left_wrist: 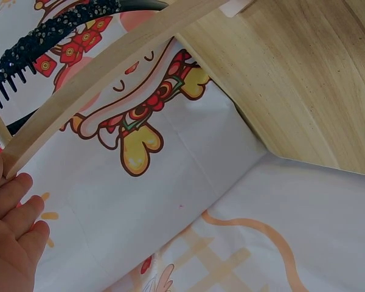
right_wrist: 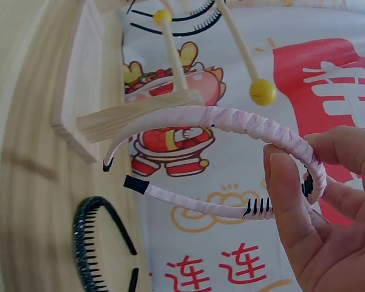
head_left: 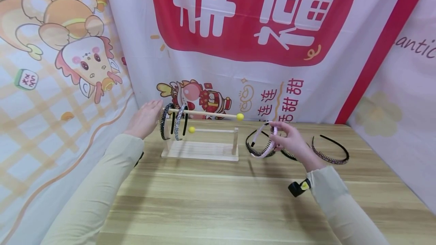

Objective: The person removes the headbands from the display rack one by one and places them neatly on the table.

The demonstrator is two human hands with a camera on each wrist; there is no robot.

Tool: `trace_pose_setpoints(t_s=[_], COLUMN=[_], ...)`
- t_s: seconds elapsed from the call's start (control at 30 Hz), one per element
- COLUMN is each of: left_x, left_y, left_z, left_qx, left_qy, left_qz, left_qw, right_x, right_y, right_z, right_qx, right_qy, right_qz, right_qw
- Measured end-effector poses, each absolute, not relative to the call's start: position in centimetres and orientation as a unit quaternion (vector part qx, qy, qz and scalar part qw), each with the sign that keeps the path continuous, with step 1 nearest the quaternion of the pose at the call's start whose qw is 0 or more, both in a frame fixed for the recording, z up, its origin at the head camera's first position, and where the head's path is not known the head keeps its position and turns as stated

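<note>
My right hand (head_left: 289, 141) pinches a pale pink headband (right_wrist: 249, 125) between thumb and fingers, raised over the table with its black-tipped ends pointing toward the rack. With fingers extended, my left hand (head_left: 144, 118) touches the left end of the wooden rack (head_left: 201, 150), at the top of its upright (left_wrist: 67, 97). From the rack's upper rod hang a black glittery headband (head_left: 163, 124) and a silver glittery headband (head_left: 178, 122), both near the left end. The upper rod ends in a yellow ball (head_left: 240, 117); a lower rod ends in another yellow ball (head_left: 192, 129).
Right of the rack, a dark toothed headband (head_left: 252, 150) lies on the wooden table (head_left: 204, 207), partly behind the pink one. Another dark headband (head_left: 288, 155) is partly covered by my right hand. A multicoloured headband (head_left: 332, 160) lies farther right. Printed cloth (head_left: 136, 48) hangs behind.
</note>
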State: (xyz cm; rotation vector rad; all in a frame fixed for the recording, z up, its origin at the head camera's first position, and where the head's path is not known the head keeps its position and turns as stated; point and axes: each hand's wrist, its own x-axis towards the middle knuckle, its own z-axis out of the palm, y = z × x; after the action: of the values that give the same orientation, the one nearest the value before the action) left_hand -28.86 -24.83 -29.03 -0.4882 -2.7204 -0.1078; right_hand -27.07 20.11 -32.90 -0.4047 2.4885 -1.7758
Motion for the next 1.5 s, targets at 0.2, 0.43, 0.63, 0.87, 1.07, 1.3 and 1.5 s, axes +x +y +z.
trace_pose_setpoints(t_s=[0.2, 0.43, 0.63, 0.87, 1.07, 1.3, 1.5], left_x=[-28.9, -29.0, -29.0, -29.2, -29.2, -29.3, -29.5], left_y=[-24.8, -24.8, -24.9, -24.9, -24.9, -24.9, -25.0], left_z=[-29.0, -29.0, -29.1, -29.1, -29.0, -29.0, -29.1], left_qx=[-0.174, -0.176, -0.175, -0.176, -0.179, -0.181, -0.182], left_qy=[-0.966, -0.966, -0.966, -0.966, -0.965, -0.963, -0.964], left_qz=[-0.039, -0.041, -0.043, -0.046, -0.047, -0.048, -0.046], left_qw=[0.185, 0.187, 0.185, 0.185, 0.188, 0.192, 0.187], right_x=[-26.7, -26.1, -25.9, -25.9, -25.7, -24.7, -24.0], right_y=[20.7, 21.4, 22.5, 23.6, 24.5, 25.3, 25.5], right_z=[-34.7, -36.0, -36.4, -37.0, -37.5, -37.8, -38.8], right_qx=[-0.132, -0.135, -0.152, -0.152, -0.141, -0.166, -0.178], right_qy=[0.821, 0.832, 0.839, 0.845, 0.854, 0.842, 0.831], right_qz=[-0.553, -0.536, -0.518, -0.503, -0.487, -0.471, -0.457], right_qw=[0.047, 0.049, 0.066, 0.098, 0.118, 0.204, 0.26])
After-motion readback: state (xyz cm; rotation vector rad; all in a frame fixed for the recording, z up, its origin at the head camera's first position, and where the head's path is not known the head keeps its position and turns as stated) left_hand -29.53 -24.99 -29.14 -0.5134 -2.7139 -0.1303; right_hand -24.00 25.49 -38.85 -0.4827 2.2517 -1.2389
